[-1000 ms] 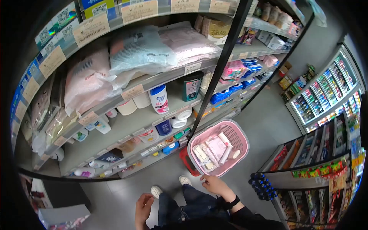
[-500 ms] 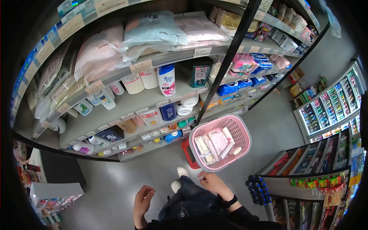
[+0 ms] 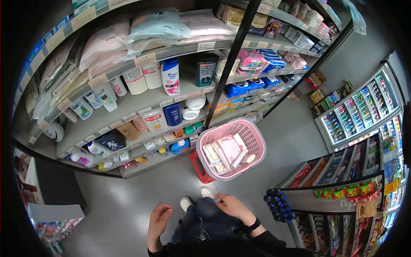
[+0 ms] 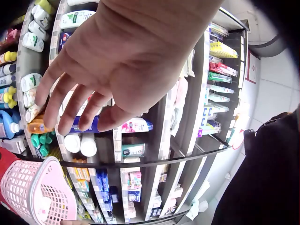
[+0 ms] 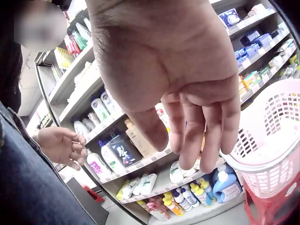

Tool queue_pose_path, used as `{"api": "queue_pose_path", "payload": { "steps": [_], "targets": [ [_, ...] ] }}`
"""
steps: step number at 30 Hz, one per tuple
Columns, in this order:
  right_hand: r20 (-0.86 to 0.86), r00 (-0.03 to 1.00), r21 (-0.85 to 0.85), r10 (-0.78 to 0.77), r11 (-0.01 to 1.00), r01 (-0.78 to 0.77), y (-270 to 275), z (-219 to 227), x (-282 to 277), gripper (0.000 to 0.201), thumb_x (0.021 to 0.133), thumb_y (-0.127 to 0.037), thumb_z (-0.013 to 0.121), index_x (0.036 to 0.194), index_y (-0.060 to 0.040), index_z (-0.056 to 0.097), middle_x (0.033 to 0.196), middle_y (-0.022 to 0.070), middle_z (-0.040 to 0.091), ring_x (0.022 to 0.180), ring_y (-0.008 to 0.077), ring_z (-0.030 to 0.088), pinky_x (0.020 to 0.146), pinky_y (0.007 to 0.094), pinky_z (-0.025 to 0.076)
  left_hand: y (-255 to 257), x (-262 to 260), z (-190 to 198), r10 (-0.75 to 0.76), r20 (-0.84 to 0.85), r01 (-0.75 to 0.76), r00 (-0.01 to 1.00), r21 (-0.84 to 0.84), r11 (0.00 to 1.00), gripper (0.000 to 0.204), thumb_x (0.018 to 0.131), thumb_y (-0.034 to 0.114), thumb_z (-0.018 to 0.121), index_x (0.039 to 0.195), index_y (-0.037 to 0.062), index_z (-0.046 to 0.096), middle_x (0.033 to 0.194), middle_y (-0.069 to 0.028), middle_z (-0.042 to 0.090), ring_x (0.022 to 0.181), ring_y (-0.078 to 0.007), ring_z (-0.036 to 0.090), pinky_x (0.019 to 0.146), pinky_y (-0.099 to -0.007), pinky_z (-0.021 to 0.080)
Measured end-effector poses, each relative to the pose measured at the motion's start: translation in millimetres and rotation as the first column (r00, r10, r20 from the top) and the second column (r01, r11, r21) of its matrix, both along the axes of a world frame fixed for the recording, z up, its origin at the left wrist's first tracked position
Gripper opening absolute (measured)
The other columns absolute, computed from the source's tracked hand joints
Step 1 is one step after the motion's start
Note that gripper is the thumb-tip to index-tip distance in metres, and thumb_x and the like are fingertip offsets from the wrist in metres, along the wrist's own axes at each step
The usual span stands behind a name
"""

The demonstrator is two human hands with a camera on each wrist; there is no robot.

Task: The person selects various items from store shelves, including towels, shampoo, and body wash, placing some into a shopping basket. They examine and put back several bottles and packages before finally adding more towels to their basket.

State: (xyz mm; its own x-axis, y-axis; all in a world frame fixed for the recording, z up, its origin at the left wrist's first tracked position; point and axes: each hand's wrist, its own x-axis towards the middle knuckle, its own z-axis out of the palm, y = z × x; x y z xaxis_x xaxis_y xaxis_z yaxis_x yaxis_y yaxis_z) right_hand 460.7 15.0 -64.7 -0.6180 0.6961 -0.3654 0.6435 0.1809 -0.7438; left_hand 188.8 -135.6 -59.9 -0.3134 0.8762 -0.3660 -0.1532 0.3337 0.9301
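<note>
In the head view my left hand point(image 3: 159, 220) hangs at the lower middle with fingers loosely bent and nothing in it; the left wrist view shows its palm and relaxed fingers point(image 4: 77, 103). My right hand point(image 3: 233, 207) is just below the pink basket point(image 3: 259, 147), apart from it and holding nothing. Its fingers hang relaxed in the right wrist view, where the hand point(image 5: 173, 79) is left of the basket point(image 5: 267, 180). Inside the basket lie pale pink and cream packages point(image 3: 231, 148) and a small oval item point(image 3: 251, 158).
Shelves point(image 3: 128, 112) with bottles, bagged goods and packs run along the left and back. A red stand point(image 3: 199, 170) shows beside the basket. A snack rack point(image 3: 334, 199) is at the right, a lit drinks fridge point(image 3: 359, 109) behind it, and a white-topped display point(image 3: 55, 212) at lower left.
The head view has shifted, so shelves and basket sit further left than half a second ago. The feet have changed position. Both hands remain low and empty.
</note>
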Motion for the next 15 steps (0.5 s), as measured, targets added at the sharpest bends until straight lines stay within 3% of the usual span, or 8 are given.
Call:
{"api": "queue_pose_path", "payload": {
  "steps": [7, 11, 15],
  "targets": [
    [-0.061, 0.995, -0.033, -0.077, 0.997, 0.076, 24.2, -6.4, 52.9, 0.025, 0.084, -0.016, 0.058, 0.105, -0.0022, 0.060, 0.083, 0.0199, 0.065, 0.079, 0.0355, 0.064, 0.072, 0.0412, 0.050, 38.0, 31.4, 20.8, 0.032, -0.010, -0.032, 0.999, -0.026, 0.999, 0.005, 0.089, 0.004, 0.054, 0.090, 0.0004, 0.058, 0.085, -0.0057, 0.064, 0.079, -0.0131, 0.060, 0.073, -0.0252, 0.046],
    [-0.071, 0.989, -0.034, -0.128, 0.991, 0.126, 56.3, -11.0, 114.2, 0.026, 0.084, -0.016, 0.059, 0.106, -0.0022, 0.060, 0.084, 0.0204, 0.065, 0.080, 0.0352, 0.064, 0.073, 0.0408, 0.050, 76.1, 67.8, 6.4, 0.040, -0.082, -0.044, 0.996, -0.049, 0.998, 0.005, 0.088, 0.003, 0.053, 0.088, 0.0007, 0.057, 0.081, -0.0063, 0.064, 0.074, -0.0136, 0.060, 0.069, -0.0249, 0.046],
    [-0.054, 0.963, -0.013, -0.263, 0.965, 0.263, 100.2, -2.3, 197.0, 0.025, 0.083, -0.013, 0.061, 0.105, -0.0024, 0.062, 0.079, 0.0167, 0.066, 0.073, 0.0280, 0.065, 0.070, 0.0350, 0.050, 130.9, 123.8, -22.4, 0.044, -0.132, -0.049, 0.990, -0.031, 0.998, 0.005, 0.087, 0.004, 0.053, 0.087, 0.0001, 0.057, 0.078, -0.0062, 0.064, 0.071, -0.0134, 0.060, 0.066, -0.0249, 0.046]
  ]
}}
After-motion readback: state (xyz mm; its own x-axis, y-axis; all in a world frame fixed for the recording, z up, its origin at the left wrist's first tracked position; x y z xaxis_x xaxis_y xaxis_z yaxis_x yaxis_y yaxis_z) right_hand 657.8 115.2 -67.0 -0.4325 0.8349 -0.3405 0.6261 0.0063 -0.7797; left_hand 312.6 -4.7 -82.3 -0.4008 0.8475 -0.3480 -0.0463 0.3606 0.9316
